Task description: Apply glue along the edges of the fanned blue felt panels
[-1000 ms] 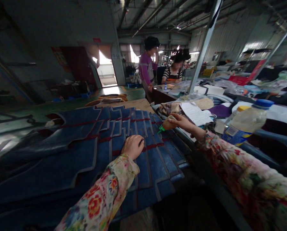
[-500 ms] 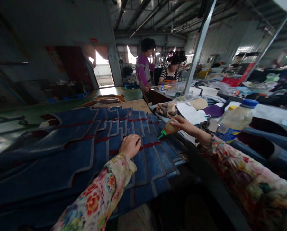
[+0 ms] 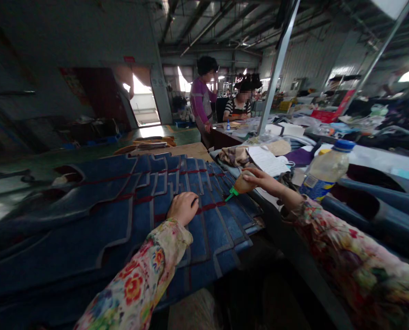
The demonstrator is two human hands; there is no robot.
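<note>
Overlapping blue pieces (image 3: 115, 220) with grey edges and dark red strips are spread in layers in front of me. My left hand (image 3: 182, 207) rests on them near the middle, fingers curled; a small dark object shows at its fingertips, too small to make out. To the right, my right hand (image 3: 264, 181) is closed around a small tan squeeze bottle (image 3: 243, 182). The bottle is tilted, and its green nozzle (image 3: 231, 193) points down and left, at or just above a dark red strip on the blue pieces.
A large plastic bottle (image 3: 328, 169) with a blue cap stands right of my right hand. Papers (image 3: 268, 160) and cloth (image 3: 233, 156) lie beyond it. Rolled blue material (image 3: 389, 199) is at the right. Two people are at a far table, near a metal post (image 3: 279, 68).
The view has shifted slightly, so the big bottle and the background appear a little further left. Both hands keep nearly the same places, and the squeeze bottle is still held.
</note>
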